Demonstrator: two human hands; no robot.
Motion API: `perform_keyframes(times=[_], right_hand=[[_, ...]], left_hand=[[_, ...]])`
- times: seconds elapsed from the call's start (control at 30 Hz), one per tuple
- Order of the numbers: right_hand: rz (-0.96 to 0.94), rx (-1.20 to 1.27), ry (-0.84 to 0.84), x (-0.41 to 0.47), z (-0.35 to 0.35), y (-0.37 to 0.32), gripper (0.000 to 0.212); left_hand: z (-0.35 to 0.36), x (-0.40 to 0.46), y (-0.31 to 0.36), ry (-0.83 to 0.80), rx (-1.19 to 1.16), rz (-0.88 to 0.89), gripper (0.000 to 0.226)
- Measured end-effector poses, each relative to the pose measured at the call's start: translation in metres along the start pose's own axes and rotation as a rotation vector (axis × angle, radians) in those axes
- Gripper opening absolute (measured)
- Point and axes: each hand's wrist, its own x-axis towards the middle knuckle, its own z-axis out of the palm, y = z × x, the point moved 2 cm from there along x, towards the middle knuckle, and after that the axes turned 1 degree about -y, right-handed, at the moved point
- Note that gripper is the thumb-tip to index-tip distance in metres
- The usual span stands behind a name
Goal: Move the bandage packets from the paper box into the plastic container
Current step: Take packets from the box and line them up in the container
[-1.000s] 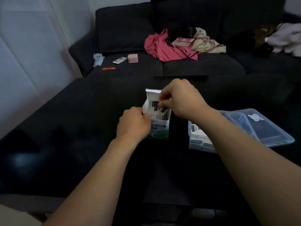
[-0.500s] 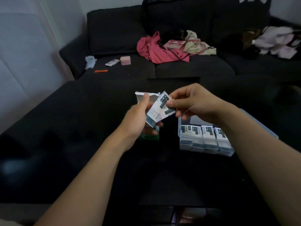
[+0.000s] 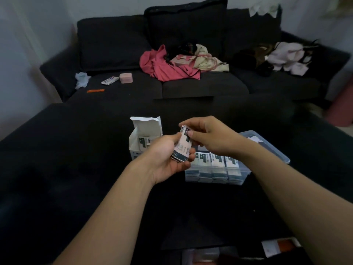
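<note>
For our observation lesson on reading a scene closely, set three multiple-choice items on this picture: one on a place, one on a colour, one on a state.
1. Where does the plastic container stand from the paper box?
A on the person's right of it
B on the person's left of it
C on top of it

2. What colour is the garment on the sofa?
A green
B pink-red
C blue

3. The paper box's top flap is
A taped shut
B torn off
C open

Answers: 1 A, the box is left of the container. 2 B, it shows pink-red. 3 C, the flap stands up, packets visible inside.

Both hands, left hand (image 3: 168,159) and right hand (image 3: 210,138), grip bandage packets (image 3: 182,145) above plastic container (image 3: 267,148)
</note>
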Motion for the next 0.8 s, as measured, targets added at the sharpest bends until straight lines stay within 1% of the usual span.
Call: perform_keyframes(times=[0.07,0.1,0.17,0.23,0.3,0.37,0.4,0.5,0.57,0.63,0.7,0.73,0.77,0.8], right_hand=[[-0.002,-0.018,0.016,-0.005,-0.007,0.004,0.035],[-0.01,-0.041,0.022,-0.008,-0.01,0.007,0.037],[-0.037,-0.098,0.027,-0.012,-0.014,0.01,0.037],[-0.076,-0.15,0.053,-0.017,-0.019,0.012,0.034],[-0.112,-0.148,0.104,-0.021,-0.024,0.012,0.03],[-0.118,-0.058,0.153,-0.024,-0.029,0.013,0.027],[-0.12,-0.011,0.172,-0.026,-0.031,0.013,0.026],[-0.135,-0.002,0.196,-0.028,-0.034,0.012,0.026],[-0.128,-0.026,0.194,-0.027,-0.035,0.013,0.021],[-0.084,-0.014,0.238,-0.025,-0.043,0.019,0.019],[-0.007,0.002,0.303,-0.026,-0.059,0.029,0.019],[0.034,-0.012,0.317,-0.027,-0.066,0.035,0.019],[0.077,-0.057,0.308,-0.028,-0.073,0.042,0.019],[0.123,-0.131,0.277,-0.028,-0.077,0.049,0.019]], left_hand=[[0.003,0.009,-0.002,0.06,0.018,-0.007,0.047],[0.007,0.013,-0.004,0.105,0.068,0.003,0.048],[0.014,0.017,-0.005,0.21,0.255,0.061,0.049],[0.023,0.016,-0.006,0.269,0.397,0.151,0.048],[0.027,0.017,-0.006,0.275,0.449,0.285,0.046],[0.028,0.019,-0.007,0.255,0.493,0.398,0.048],[0.03,0.02,-0.008,0.233,0.497,0.426,0.049],[0.039,0.021,-0.011,0.179,0.481,0.445,0.052],[0.043,0.021,-0.011,0.15,0.465,0.419,0.053],[0.041,0.022,-0.014,0.159,0.52,0.432,0.055],[0.036,0.024,-0.014,0.261,0.741,0.586,0.054],[0.033,0.022,-0.013,0.305,0.874,0.68,0.049],[0.033,0.02,-0.013,0.308,0.988,0.74,0.042],[0.035,0.018,-0.014,0.265,1.096,0.741,0.036]])
